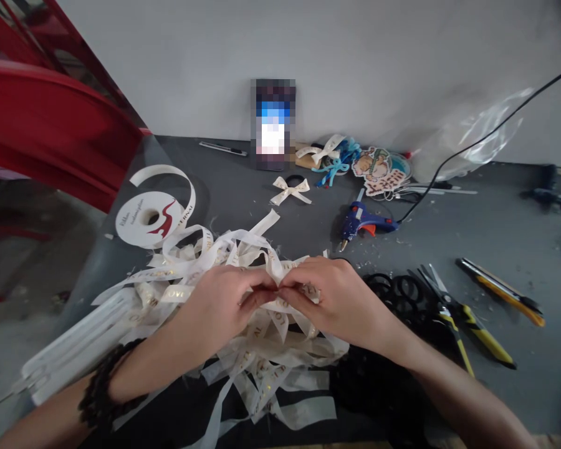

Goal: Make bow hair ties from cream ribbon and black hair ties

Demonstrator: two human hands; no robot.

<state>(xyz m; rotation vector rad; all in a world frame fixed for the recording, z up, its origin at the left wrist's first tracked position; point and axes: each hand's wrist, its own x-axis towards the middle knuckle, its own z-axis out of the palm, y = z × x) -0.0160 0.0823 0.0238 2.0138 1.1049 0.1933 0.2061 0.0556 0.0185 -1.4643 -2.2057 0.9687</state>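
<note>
Both my left hand and my right hand pinch a white ribbon with gold lettering, thumbs and forefingers meeting at the middle. A loop of it rises just above the fingertips; the pinched part is mostly hidden. Under my hands lies a loose heap of cut ribbon pieces. A ribbon spool lies to the left, its strip curling toward the heap. Beyond my hands, a finished ribbon bow sits on a black hair tie. More black hair ties are piled beside my right hand.
A blue glue gun with a black cord lies behind my right hand. Yellow-handled scissors and a utility knife are at right. A phone leans on the wall. A white long object lies left, near a red chair.
</note>
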